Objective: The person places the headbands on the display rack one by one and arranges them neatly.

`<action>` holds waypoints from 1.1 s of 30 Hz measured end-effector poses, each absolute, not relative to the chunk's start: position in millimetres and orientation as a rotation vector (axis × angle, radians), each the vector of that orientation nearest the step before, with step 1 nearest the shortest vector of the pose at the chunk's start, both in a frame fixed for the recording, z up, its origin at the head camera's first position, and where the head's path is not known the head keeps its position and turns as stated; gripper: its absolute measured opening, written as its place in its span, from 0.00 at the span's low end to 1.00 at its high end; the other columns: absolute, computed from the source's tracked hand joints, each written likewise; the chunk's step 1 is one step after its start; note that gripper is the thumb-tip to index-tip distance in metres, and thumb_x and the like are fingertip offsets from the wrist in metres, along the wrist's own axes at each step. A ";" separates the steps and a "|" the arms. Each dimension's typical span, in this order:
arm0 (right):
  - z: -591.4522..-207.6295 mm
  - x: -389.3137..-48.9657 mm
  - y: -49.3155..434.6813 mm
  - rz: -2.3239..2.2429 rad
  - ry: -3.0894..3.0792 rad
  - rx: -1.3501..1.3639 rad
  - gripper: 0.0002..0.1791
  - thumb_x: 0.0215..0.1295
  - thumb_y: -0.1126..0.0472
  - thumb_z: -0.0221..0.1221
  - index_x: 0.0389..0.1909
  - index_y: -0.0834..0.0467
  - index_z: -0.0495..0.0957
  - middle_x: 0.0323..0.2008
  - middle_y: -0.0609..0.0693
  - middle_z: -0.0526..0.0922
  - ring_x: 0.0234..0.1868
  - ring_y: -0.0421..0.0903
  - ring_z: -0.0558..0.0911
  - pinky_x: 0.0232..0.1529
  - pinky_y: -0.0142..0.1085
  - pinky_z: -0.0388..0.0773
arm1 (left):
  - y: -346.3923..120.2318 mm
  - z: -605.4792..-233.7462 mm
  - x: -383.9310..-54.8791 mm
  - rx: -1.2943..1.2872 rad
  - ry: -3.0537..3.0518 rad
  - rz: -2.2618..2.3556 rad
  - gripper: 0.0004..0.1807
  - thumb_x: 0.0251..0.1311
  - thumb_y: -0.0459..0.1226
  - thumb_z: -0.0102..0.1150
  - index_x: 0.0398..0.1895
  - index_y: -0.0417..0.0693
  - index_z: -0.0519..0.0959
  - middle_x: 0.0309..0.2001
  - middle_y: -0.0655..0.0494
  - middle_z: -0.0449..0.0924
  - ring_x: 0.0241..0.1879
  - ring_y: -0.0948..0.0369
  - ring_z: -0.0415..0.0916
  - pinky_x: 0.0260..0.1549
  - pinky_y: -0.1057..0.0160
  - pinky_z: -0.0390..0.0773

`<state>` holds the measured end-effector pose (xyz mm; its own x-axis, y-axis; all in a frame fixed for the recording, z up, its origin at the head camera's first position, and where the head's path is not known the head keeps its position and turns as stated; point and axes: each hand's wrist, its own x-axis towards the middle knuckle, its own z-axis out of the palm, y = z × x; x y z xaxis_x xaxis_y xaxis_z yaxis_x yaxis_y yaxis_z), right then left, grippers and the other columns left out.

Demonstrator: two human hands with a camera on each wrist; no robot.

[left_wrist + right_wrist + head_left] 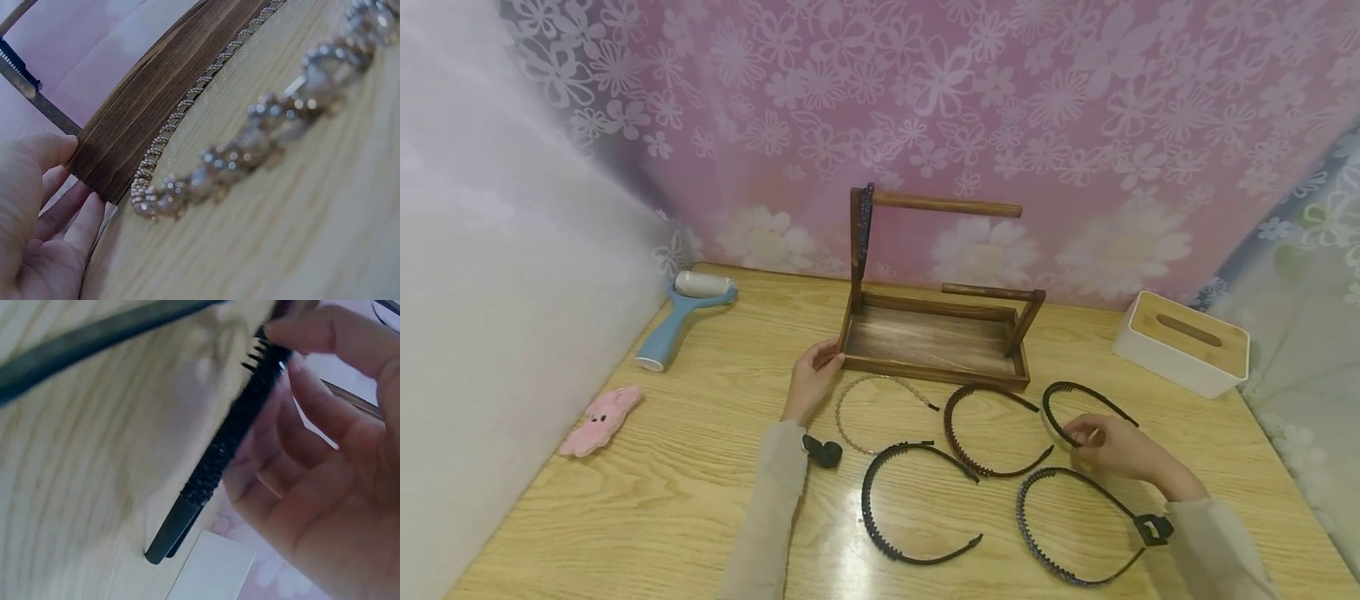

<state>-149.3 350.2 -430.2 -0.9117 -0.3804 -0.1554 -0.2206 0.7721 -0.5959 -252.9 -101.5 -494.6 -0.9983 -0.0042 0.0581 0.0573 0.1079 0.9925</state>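
Observation:
My left hand (pixel 815 379) grips the left front corner of a dark wooden rack (pixel 932 371), a tray with two bars on uprights. The left wrist view shows the thumb against the corner of its wooden wall (pixel 150 94). A dark glittery headband (pixel 865 225) hangs on the tall left upright. My right hand (pixel 1116 450) pinches a black toothed headband (pixel 231 431) near one end, between thumb and fingers. Around the hands lie a beaded headband (pixel 838 417), a dark red one (pixel 951 425), a black one (pixel 867 500) and a greyish one (pixel 1024 525).
On the right stands a white tissue box (pixel 1172 362) with a wooden lid. A blue-handled lint roller (pixel 673 329) and a pink plush clip (pixel 601 421) lie at the left of the wooden table (pixel 700 500). A flowered curtain (pixel 925 108) hangs behind.

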 end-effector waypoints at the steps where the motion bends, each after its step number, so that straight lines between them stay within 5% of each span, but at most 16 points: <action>1: -428.4 -148.6 349.9 -0.865 2.732 -0.454 0.15 0.60 0.67 0.61 0.48 0.68 0.78 0.34 0.49 0.76 0.30 0.31 0.72 0.26 0.29 0.71 | -101.5 -492.8 -251.9 -0.055 -2.303 -2.074 0.22 0.68 0.34 0.56 0.64 0.37 0.71 0.63 0.38 0.72 0.63 0.45 0.71 0.66 0.52 0.71; 6: -416.0 -146.6 348.9 -0.905 2.873 -0.368 0.15 0.64 0.67 0.59 0.51 0.68 0.77 0.37 0.52 0.78 0.30 0.29 0.72 0.25 0.30 0.72 | -100.7 -478.8 -244.2 -0.082 -2.313 -2.065 0.22 0.68 0.31 0.54 0.64 0.32 0.70 0.61 0.33 0.71 0.63 0.41 0.70 0.65 0.48 0.71; 11: -404.2 -148.5 348.2 -0.999 2.910 -0.222 0.20 0.69 0.63 0.57 0.58 0.69 0.73 0.43 0.55 0.79 0.33 0.25 0.72 0.28 0.31 0.75 | -101.0 -488.8 -248.7 -0.055 -2.299 -2.074 0.21 0.69 0.33 0.55 0.63 0.36 0.71 0.61 0.36 0.72 0.63 0.44 0.71 0.65 0.51 0.71; 19: -396.0 -158.5 348.3 -1.509 2.810 0.024 0.23 0.73 0.56 0.54 0.64 0.60 0.67 0.39 0.23 0.71 0.38 0.21 0.75 0.38 0.19 0.76 | -98.2 -500.9 -254.6 -0.072 -2.302 -1.976 0.20 0.67 0.34 0.57 0.61 0.38 0.73 0.57 0.38 0.76 0.59 0.45 0.75 0.62 0.53 0.75; 24: -384.6 -165.4 342.6 -1.811 2.740 -0.008 0.18 0.72 0.60 0.55 0.60 0.46 0.68 0.40 0.27 0.74 0.36 0.25 0.79 0.38 0.16 0.77 | -96.9 -501.2 -254.6 -0.059 -2.301 -1.958 0.19 0.67 0.33 0.57 0.60 0.39 0.75 0.56 0.38 0.76 0.59 0.45 0.75 0.61 0.53 0.76; 33: -348.3 -187.9 323.2 -2.209 2.479 -0.113 0.21 0.70 0.60 0.57 0.62 0.48 0.67 0.43 0.37 0.77 0.36 0.31 0.80 0.39 0.18 0.78 | -96.8 -496.8 -251.4 -0.071 -2.277 -1.970 0.20 0.67 0.31 0.56 0.60 0.34 0.73 0.56 0.34 0.75 0.58 0.42 0.74 0.62 0.50 0.74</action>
<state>-187.9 323.2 -348.3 -0.9815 0.0688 0.1786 -0.1695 0.1207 -0.9781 -251.4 -96.8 -496.8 -0.9905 -0.0490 0.1283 0.1199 0.1466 0.9819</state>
